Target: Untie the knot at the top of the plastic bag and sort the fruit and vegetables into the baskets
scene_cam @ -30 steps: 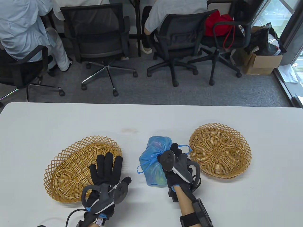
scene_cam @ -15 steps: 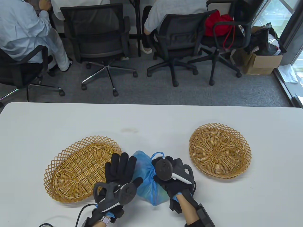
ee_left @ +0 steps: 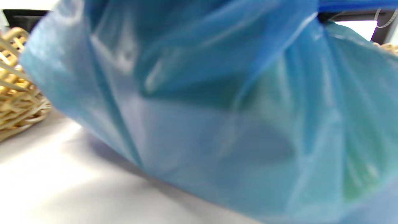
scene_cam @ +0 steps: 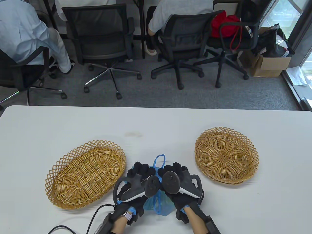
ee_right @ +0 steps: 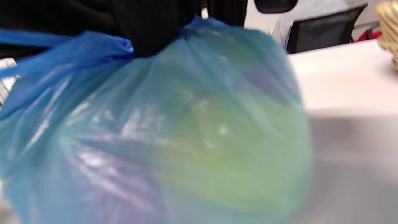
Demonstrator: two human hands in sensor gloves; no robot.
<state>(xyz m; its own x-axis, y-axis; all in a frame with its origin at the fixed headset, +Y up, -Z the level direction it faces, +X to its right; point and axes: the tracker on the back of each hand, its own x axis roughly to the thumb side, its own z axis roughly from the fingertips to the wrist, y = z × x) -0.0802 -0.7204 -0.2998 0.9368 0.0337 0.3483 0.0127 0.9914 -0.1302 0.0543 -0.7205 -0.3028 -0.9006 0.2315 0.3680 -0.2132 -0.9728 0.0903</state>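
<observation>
**A:** Where was the bag, and what were the hands doing with it?

**B:** The blue plastic bag [scene_cam: 159,203] sat on the white table [scene_cam: 156,121] near its front edge, between the oval wicker basket [scene_cam: 85,174] on the left and the round wicker basket [scene_cam: 226,154] on the right, touching neither. Both gloved hands covered its top. The left hand [scene_cam: 137,179] and right hand [scene_cam: 180,179] were side by side, knuckles up, fingers curled down onto the gathered plastic. A blue handle loop [scene_cam: 159,160] stood up just beyond the fingertips.

**A:** Were the fingers pinching the knot itself?

**B:** In the right wrist view, dark gloved fingers [ee_right: 149,28] closed round the bunched neck of the bag [ee_right: 155,130]. Whether they had the knot or only the plastic beside it, I could not tell. The left wrist view was filled with blurred blue film [ee_left: 202,109], with no fingers visible, so how that hand gripped was unclear there.

**A:** How should the untying have been done well?

**B:** My judgement: one hand should have steadied the neck below the knot while the other worked a strand loose, pushing slack into the knot instead of pulling the loops apart, which would tighten it. Thin film tears easily, so small tugs suited it. The bag looked full; something pale green [ee_right: 224,155] showed through the side. Keeping it resting on the table would have stopped the contents rolling out once it opened.
</observation>
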